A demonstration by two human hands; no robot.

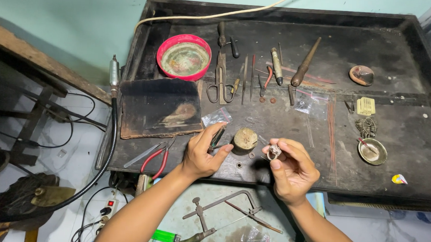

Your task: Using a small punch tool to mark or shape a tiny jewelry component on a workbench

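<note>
Holding a small silver ring point(274, 151) in pinched fingers, the right hand point(291, 168) sits by the front edge of the dark workbench point(396, 85). The left hand point(203, 154) is closed around a thin tool point(218, 137), maybe tweezers — it is hard to tell, since the fingers hide most of it. Between the two hands stands one short round block point(244, 139). One red bowl point(184, 56) sits near the back left corner, and one dark flat pad point(160, 107) lies at the left edge. One pair of scissors point(220, 85) lies in the middle with a row of thin files and picks beside it, too many and too close to count well. One pair of red-handled pliers point(156, 158) lies by the front left corner. Two clear little plastic bags point(216, 115) lie on the bench — what is inside is too small to see. One small pale yellow card point(366, 106) and one little metal dish point(372, 151) lie toward the right edge.
</note>
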